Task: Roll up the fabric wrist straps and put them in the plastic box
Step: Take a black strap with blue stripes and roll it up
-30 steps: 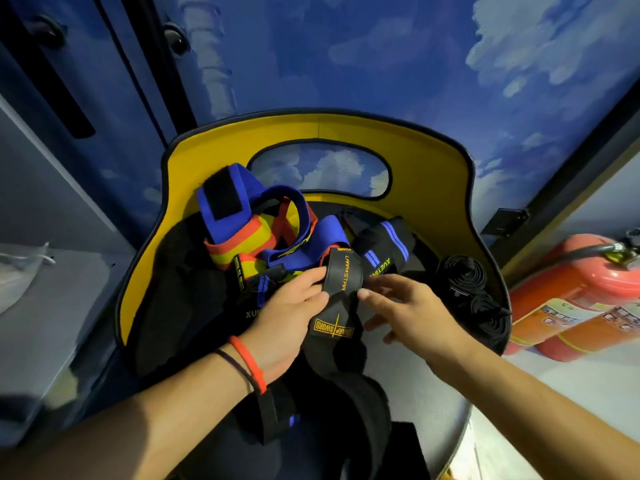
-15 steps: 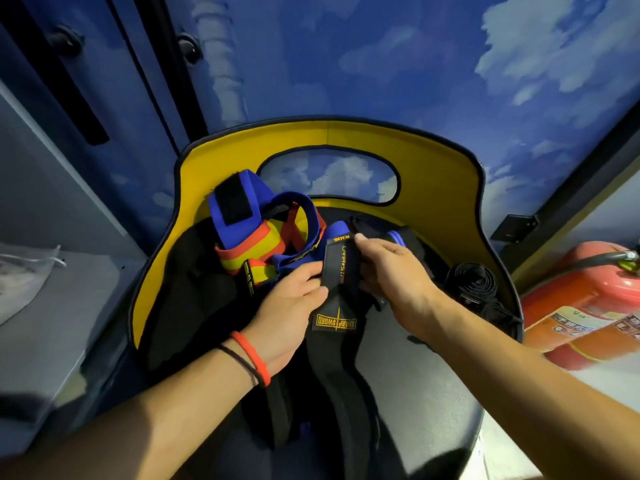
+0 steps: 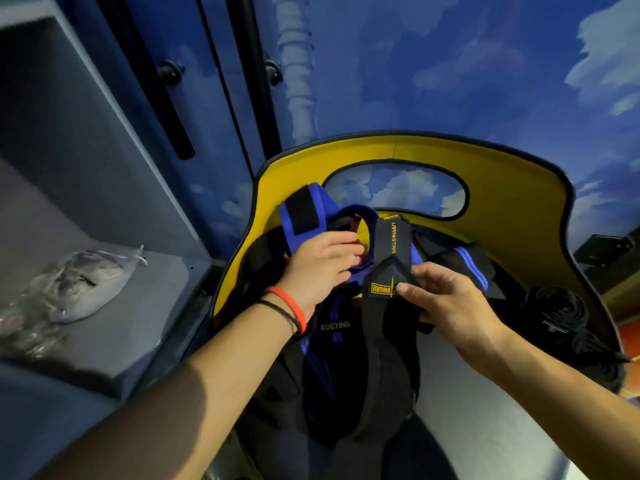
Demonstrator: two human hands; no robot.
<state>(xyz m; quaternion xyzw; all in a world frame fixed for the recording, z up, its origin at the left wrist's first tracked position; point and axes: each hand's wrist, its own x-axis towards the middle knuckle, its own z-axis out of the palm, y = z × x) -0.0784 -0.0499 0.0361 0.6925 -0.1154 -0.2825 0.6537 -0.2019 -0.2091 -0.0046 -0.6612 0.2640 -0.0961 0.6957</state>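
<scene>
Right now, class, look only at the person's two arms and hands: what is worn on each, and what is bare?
Both forearms are bare, with no sleeves and no gloves in view. The left hand has two bands at its wrist: a thick orange-red band and, just behind it, a thin black cord band. The right hand and its wrist carry nothing: no band, watch or ring shows.

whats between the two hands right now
In the head view, the upright end of the black strap with yellow lettering stands between the left hand and right hand; the right hand pinches its label.
</scene>
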